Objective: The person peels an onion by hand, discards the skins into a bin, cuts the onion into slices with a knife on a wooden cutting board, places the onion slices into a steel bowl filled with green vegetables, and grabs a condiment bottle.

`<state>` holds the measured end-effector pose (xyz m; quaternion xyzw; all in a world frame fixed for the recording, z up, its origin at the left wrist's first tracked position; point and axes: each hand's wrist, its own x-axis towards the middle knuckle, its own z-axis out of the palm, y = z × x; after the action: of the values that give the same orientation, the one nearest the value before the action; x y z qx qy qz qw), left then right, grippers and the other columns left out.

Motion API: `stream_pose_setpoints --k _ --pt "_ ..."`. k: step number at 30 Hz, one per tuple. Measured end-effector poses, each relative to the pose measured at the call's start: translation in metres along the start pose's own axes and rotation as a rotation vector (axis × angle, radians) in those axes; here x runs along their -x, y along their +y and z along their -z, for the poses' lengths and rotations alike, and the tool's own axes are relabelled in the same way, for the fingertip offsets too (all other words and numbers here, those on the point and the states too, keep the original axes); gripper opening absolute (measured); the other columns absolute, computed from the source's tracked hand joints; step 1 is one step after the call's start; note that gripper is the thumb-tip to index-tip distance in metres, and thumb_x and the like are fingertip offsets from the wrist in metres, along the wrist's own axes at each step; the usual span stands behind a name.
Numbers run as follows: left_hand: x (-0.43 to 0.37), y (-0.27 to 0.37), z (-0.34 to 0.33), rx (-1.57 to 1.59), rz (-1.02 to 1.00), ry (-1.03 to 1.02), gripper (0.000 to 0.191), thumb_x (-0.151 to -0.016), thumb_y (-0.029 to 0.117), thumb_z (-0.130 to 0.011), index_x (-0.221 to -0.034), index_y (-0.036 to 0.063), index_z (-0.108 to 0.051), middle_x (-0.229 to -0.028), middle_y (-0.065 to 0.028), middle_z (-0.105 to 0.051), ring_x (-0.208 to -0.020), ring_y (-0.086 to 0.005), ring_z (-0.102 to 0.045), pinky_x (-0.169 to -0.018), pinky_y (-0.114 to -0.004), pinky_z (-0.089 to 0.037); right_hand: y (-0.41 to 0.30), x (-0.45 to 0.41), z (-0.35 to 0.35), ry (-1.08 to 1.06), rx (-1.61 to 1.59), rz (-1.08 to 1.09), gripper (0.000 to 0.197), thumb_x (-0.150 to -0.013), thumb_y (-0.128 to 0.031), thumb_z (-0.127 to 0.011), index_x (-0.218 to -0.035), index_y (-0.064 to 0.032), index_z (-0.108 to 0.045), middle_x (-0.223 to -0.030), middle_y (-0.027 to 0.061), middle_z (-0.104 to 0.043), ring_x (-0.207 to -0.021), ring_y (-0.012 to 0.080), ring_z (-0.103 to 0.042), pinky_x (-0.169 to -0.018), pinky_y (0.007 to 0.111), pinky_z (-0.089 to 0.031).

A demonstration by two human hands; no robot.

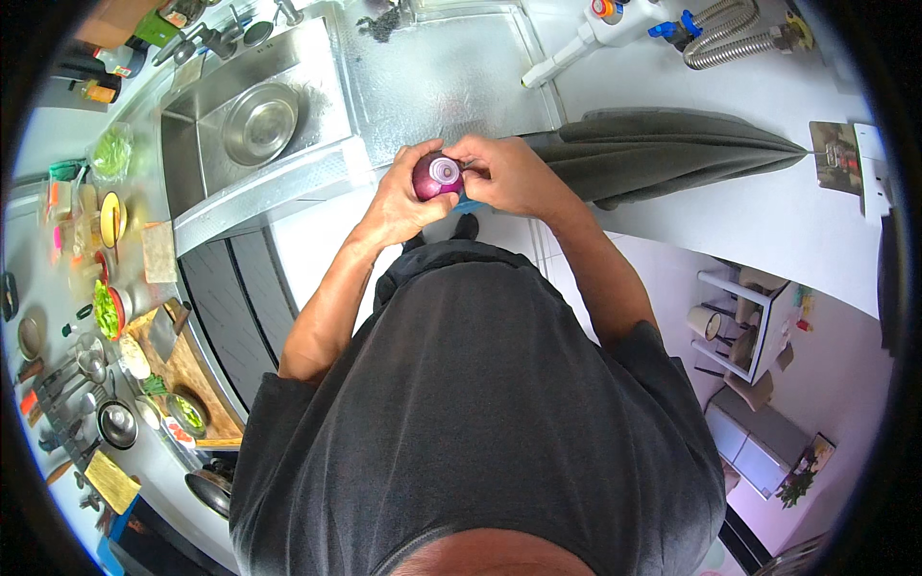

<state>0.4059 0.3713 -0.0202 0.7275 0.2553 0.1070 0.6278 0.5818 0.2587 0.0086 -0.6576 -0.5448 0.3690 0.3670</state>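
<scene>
A red onion [429,189] with one end sliced off is held up in front of my waist. Its pale cut face, showing rings, is turned up towards me. My left hand [400,205] wraps the onion from the left, thumb below and fingers above. On the other side, my right hand [510,173] pinches at the onion's edge with thumb and forefinger. What exactly lies between those fingertips is too small to tell. Beneath the hands a blue object [470,207] shows, mostly covered.
A steel sink [317,108] holds a metal bowl [261,122]. On the left counter, a cleaver [166,333] lies on a wooden cutting board [216,403] beside dishes of cut vegetables. A dark cloth [670,158] hangs to the right. Bottles crowd the upper left corner.
</scene>
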Motion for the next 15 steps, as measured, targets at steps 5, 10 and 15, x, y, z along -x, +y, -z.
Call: stream_pose_setpoints --k 5,10,15 --pt "0.001 -0.005 0.001 0.012 -0.020 0.012 0.078 -0.073 0.024 -0.078 -0.140 -0.0016 -0.048 -0.120 -0.0169 -0.054 -0.116 -0.0295 -0.057 -0.103 -0.036 -0.045 -0.005 -0.001 -0.006 0.062 -0.026 0.000 0.027 -0.084 0.000 -0.064 -0.111 0.0012 -0.065 -0.093 0.0101 -0.074 -0.084 0.0104 -0.068 -0.075 0.027 -0.053" --pt "-0.003 -0.010 -0.001 -0.016 -0.018 0.011 0.078 -0.073 0.024 -0.079 -0.140 -0.0014 -0.048 -0.121 -0.0170 -0.053 -0.116 -0.0304 -0.056 -0.103 -0.037 -0.045 0.004 -0.003 -0.016 0.153 0.039 -0.113 0.024 -0.084 0.000 -0.062 -0.107 -0.0007 -0.068 -0.087 0.0084 -0.072 -0.078 0.0096 -0.065 -0.070 0.027 -0.052" --pt "-0.002 -0.007 -0.002 0.030 -0.065 -0.009 0.079 -0.073 0.024 -0.079 -0.141 -0.0010 -0.047 -0.123 -0.0178 -0.052 -0.118 -0.0308 -0.056 -0.104 -0.037 -0.045 0.028 -0.002 -0.012 0.185 -0.099 -0.221 0.026 -0.085 0.002 -0.059 -0.110 0.0016 -0.068 -0.093 0.0078 -0.072 -0.080 0.0111 -0.066 -0.072 0.028 -0.053"
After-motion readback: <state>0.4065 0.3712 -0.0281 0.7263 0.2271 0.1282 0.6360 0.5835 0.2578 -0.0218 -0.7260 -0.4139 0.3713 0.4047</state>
